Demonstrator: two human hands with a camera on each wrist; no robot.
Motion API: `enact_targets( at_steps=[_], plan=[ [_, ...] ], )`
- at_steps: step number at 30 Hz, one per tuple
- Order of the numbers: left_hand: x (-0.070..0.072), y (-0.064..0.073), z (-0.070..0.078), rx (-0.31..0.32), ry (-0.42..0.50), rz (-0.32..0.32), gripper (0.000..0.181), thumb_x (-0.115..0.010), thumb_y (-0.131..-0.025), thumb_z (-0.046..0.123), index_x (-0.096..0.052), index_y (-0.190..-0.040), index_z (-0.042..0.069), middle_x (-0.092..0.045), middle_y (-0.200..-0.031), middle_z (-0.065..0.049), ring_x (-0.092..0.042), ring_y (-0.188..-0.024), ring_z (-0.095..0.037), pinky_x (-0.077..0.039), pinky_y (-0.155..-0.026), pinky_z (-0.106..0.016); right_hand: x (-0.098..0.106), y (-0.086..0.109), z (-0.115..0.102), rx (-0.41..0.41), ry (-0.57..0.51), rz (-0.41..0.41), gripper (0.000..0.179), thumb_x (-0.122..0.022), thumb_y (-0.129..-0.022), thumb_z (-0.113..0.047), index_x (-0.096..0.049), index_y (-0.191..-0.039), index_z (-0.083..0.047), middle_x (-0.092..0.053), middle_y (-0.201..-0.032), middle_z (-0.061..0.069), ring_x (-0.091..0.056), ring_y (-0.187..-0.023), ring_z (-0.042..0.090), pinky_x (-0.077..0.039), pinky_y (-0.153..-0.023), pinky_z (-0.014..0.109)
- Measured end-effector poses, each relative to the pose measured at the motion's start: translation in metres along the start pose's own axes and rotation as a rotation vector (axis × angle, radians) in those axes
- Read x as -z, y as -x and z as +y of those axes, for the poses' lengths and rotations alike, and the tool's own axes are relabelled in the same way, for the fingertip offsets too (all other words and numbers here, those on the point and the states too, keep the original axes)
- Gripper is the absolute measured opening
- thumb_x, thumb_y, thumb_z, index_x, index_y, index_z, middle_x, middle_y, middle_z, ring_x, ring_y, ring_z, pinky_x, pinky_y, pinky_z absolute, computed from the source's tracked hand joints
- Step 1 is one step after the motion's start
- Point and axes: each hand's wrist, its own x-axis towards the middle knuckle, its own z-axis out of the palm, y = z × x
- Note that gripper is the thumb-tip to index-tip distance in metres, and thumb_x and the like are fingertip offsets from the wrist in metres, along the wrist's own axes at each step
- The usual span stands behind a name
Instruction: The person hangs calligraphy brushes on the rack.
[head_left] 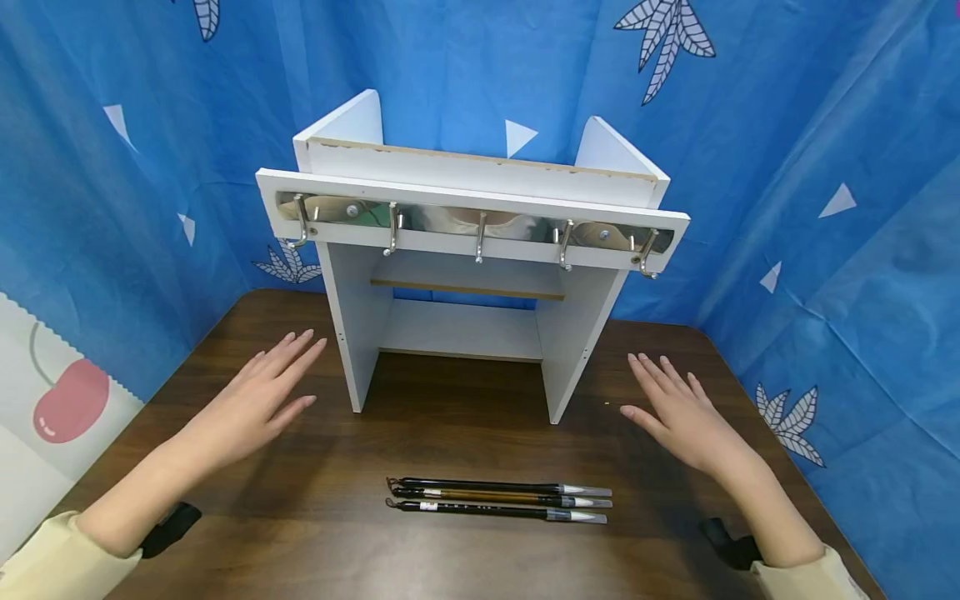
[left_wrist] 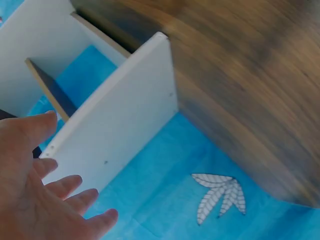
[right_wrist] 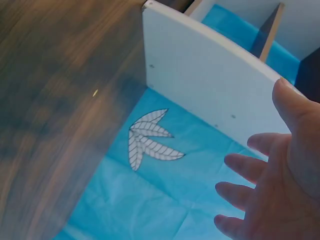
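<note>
Three writing brushes lie side by side on the brown table (head_left: 315, 533), their capped tips pointing right: a black brush (head_left: 480, 485) at the back, a brown brush (head_left: 495, 498) in the middle and another black brush (head_left: 487, 508) in front. Behind them stands a white shelf rack (head_left: 465, 329) with a row of metal hooks (head_left: 481, 237) across its top front. My left hand (head_left: 251, 404) hovers left of the rack, fingers extended and holding nothing. On the other side, my right hand (head_left: 686, 417) is likewise spread and bare, apart from the rack and brushes.
A blue curtain (head_left: 465, 67) with leaf prints hangs behind and around the table. At far left is a white cloth (head_left: 37, 475) with a cherry print. The hook board (head_left: 472, 197) juts out past both side panels of the rack.
</note>
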Motion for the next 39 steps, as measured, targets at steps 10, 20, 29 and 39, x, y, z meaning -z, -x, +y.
enact_targets(
  at_steps=[10,20,29,39],
  plan=[
    [0.005,-0.008,0.011,-0.037,0.025,0.058,0.09,-0.071,-0.08,0.004,-0.016,-0.151,0.01,-0.019,-0.152,-0.012,-0.024,-0.135,-0.032,-0.028,-0.103,-0.045,-0.006,0.01,-0.031,0.074,0.042,-0.004,0.07,-0.048,-0.095,-0.045,-0.028,-0.147,-0.004,-0.028,-0.146,0.023,-0.023,-0.132,0.044,-0.016,-0.101,0.063],
    [0.001,-0.027,0.016,0.015,0.117,0.154,0.097,-0.069,-0.08,-0.006,-0.004,-0.151,0.011,-0.014,-0.154,-0.012,-0.025,-0.134,-0.031,-0.03,-0.101,-0.045,-0.022,0.013,-0.063,0.209,0.0,-0.078,0.06,-0.052,-0.094,-0.042,-0.041,-0.142,-0.008,-0.044,-0.138,0.017,-0.046,-0.119,0.038,-0.036,-0.095,0.055],
    [-0.01,-0.045,0.019,0.019,0.287,0.257,0.103,-0.063,-0.079,-0.018,0.005,-0.15,0.011,-0.016,-0.153,-0.014,-0.039,-0.123,-0.044,-0.044,-0.082,-0.057,-0.038,0.01,-0.072,0.274,-0.039,-0.075,0.056,-0.054,-0.094,-0.037,-0.043,-0.14,-0.007,-0.047,-0.135,0.016,-0.049,-0.117,0.034,-0.041,-0.092,0.05],
    [-0.029,-0.051,0.015,0.065,0.343,0.309,0.104,-0.062,-0.077,-0.021,0.007,-0.15,0.01,-0.017,-0.15,-0.024,-0.044,-0.116,-0.048,-0.048,-0.079,-0.05,-0.05,0.006,-0.08,0.314,-0.068,-0.078,0.055,-0.056,-0.094,-0.034,-0.043,-0.14,-0.007,-0.049,-0.133,0.014,-0.052,-0.114,0.03,-0.044,-0.09,0.044]
  ],
)
